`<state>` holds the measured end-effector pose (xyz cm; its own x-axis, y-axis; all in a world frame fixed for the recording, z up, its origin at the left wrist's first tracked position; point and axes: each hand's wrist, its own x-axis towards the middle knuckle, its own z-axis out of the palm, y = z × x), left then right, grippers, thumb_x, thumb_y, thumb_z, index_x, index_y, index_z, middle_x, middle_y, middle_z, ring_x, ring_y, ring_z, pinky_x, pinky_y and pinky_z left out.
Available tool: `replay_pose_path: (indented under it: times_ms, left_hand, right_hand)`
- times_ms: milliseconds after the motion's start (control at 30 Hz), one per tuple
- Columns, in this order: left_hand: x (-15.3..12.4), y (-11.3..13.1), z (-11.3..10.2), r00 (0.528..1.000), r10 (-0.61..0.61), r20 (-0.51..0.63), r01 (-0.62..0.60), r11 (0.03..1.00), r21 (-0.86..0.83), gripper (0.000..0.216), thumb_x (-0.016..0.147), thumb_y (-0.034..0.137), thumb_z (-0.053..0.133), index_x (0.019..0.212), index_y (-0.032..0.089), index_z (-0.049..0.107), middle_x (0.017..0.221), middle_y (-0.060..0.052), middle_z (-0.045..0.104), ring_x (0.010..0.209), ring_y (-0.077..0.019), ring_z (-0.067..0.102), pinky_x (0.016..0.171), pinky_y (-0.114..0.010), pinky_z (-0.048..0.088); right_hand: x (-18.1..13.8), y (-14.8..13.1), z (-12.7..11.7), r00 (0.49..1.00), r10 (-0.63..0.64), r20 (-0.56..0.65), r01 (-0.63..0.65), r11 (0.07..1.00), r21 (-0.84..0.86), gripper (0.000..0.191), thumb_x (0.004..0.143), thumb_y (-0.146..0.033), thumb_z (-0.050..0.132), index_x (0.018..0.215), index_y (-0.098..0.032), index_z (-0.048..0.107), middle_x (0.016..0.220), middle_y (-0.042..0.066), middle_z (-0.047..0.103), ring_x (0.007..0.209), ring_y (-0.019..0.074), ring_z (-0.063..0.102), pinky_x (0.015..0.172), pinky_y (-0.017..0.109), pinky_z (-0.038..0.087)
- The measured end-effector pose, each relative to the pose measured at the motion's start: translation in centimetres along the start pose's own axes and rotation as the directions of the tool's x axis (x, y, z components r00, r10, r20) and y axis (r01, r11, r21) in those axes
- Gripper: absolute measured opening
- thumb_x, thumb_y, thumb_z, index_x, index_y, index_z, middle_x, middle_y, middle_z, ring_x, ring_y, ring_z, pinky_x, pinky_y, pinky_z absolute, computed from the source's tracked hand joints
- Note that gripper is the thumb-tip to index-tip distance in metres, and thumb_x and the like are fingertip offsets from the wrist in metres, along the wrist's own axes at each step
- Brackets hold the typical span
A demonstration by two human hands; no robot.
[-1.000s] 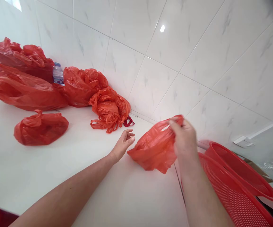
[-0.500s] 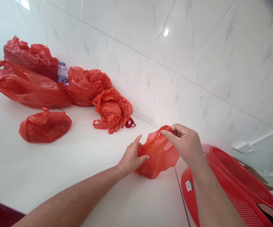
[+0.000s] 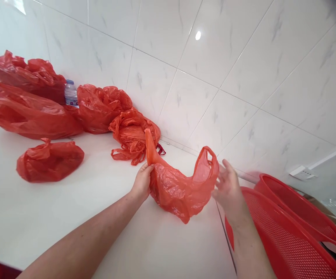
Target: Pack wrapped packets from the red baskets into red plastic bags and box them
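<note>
A thin red plastic bag (image 3: 182,190) hangs spread above the white table (image 3: 112,232), its two loop handles pointing up. My left hand (image 3: 142,180) is closed on the bag's left side, just below one handle. Beside the other handle, my right hand (image 3: 228,188) has its fingers spread and somewhat blurred; whether a fingertip touches the plastic I cannot tell. Behind the bag lies a crumpled bunch of red plastic bags (image 3: 131,135) against the wall, with a small dark red strap (image 3: 161,149) at its edge.
Filled red bags (image 3: 28,112) line the wall at left, with a water bottle (image 3: 71,93) among them. A knotted red bag (image 3: 50,159) sits in front. Red perforated baskets (image 3: 284,228) stand beyond the table's right edge. A socket strip (image 3: 303,173) is on the tiled wall (image 3: 199,85).
The bag has been spread wider, its handles now standing apart. My left hand moved left and closed on its side; my right hand opened from its pinch on the upper edge.
</note>
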<state>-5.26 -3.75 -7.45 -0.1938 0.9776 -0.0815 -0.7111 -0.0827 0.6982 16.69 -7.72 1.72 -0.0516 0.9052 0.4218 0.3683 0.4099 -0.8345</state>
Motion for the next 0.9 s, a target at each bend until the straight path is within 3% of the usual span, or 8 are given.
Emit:
replay_pose_path:
  times_ms: [133, 233, 367, 500, 667, 767, 833, 900]
  left_hand:
    - [-0.3, -0.9, 0.1, 0.999, -0.037, 0.037, 0.038, 0.999, -0.021, 0.010, 0.067, 0.021, 0.060, 0.076, 0.018, 0.055, 0.063, 0.002, 0.059, 0.055, -0.0120, 0.055, 0.054, -0.023, 0.042]
    - [-0.3, -1.9, -0.1, 0.991, -0.089, 0.101, 0.095, 0.994, -0.055, 0.011, 0.067, 0.021, 0.062, 0.076, 0.017, 0.057, 0.066, 0.001, 0.061, 0.058, -0.0125, 0.057, 0.056, -0.023, 0.043]
    - [-0.2, -2.6, -0.2, 0.969, -0.224, 0.102, 0.234, 0.967, -0.104, 0.012, 0.065, 0.017, 0.063, 0.075, 0.016, 0.057, 0.065, 0.001, 0.062, 0.057, -0.0130, 0.057, 0.056, -0.024, 0.044]
    - [-0.1, -2.2, -0.2, 0.952, -0.283, 0.114, 0.298, 0.943, -0.149, 0.007, 0.067, 0.019, 0.062, 0.068, 0.015, 0.056, 0.061, 0.001, 0.060, 0.057, -0.0132, 0.057, 0.059, -0.025, 0.046]
    - [-0.5, -1.6, -0.2, 0.916, -0.155, 0.371, 0.187, 0.981, -0.052, 0.033, 0.075, 0.041, 0.065, 0.093, 0.013, 0.063, 0.083, -0.006, 0.068, 0.076, -0.0192, 0.063, 0.072, -0.029, 0.048]
    - [-0.5, -1.7, -0.4, 0.909, -0.150, 0.390, 0.130, 0.989, 0.075, 0.030, 0.070, 0.034, 0.073, 0.088, 0.014, 0.063, 0.077, -0.005, 0.067, 0.068, -0.0162, 0.062, 0.067, -0.027, 0.047]
    - [-0.2, -2.0, -0.5, 0.918, -0.199, 0.342, 0.168, 0.979, 0.119, 0.024, 0.068, 0.032, 0.074, 0.078, 0.014, 0.061, 0.066, -0.001, 0.063, 0.057, -0.0119, 0.057, 0.059, -0.024, 0.045]
    - [0.1, -2.3, -0.6, 0.940, -0.219, 0.263, 0.193, 0.974, 0.121, 0.023, 0.069, 0.032, 0.073, 0.072, 0.015, 0.059, 0.059, 0.002, 0.057, 0.050, -0.0087, 0.051, 0.053, -0.022, 0.042]
  right_hand:
    - [-0.7, 0.8, 1.5, 0.978, 0.003, 0.210, -0.045, 0.980, 0.193, 0.111, 0.050, -0.051, 0.082, 0.143, -0.035, 0.023, 0.140, 0.009, 0.042, 0.130, 0.0310, 0.039, 0.094, 0.043, 0.045]
    - [-0.3, 1.3, 3.1, 0.968, 0.139, 0.211, -0.195, 0.943, 0.272, 0.080, 0.059, -0.042, 0.080, 0.131, -0.033, 0.045, 0.121, 0.007, 0.059, 0.114, 0.0290, 0.054, 0.089, 0.041, 0.047]
    - [0.7, 3.3, 4.7, 0.871, 0.395, 0.292, -0.488, 0.759, 0.431, 0.029, 0.068, -0.038, 0.075, 0.090, -0.021, 0.066, 0.084, 0.005, 0.068, 0.083, 0.0255, 0.065, 0.073, 0.039, 0.051]
    - [2.1, 4.5, 5.3, 0.912, 0.355, 0.206, -0.368, 0.483, 0.794, 0.014, 0.071, -0.026, 0.072, 0.080, -0.026, 0.061, 0.103, 0.000, 0.067, 0.097, 0.0214, 0.063, 0.083, 0.038, 0.051]
    - [3.2, 4.6, 7.1, 0.936, 0.232, 0.263, -0.332, 0.346, 0.877, 0.016, 0.073, -0.015, 0.065, 0.074, -0.027, 0.055, 0.058, -0.008, 0.047, 0.050, 0.0065, 0.046, 0.059, 0.021, 0.048]
    - [3.0, 5.6, 8.3, 0.883, 0.180, 0.434, -0.469, 0.382, 0.796, 0.031, 0.080, -0.041, 0.059, 0.059, -0.023, 0.047, 0.049, -0.006, 0.033, 0.042, 0.0075, 0.030, 0.043, 0.021, 0.035]
    - [2.7, 6.7, 8.8, 0.829, 0.178, 0.531, -0.555, 0.390, 0.735, 0.053, 0.080, -0.068, 0.043, 0.052, -0.023, 0.043, 0.046, -0.004, 0.029, 0.042, 0.0093, 0.028, 0.042, 0.024, 0.032]
    - [2.4, 7.8, 8.9, 0.798, 0.193, 0.571, -0.599, 0.362, 0.715, 0.061, 0.077, -0.076, 0.036, 0.048, -0.023, 0.042, 0.043, -0.003, 0.026, 0.042, 0.0102, 0.027, 0.042, 0.026, 0.030]
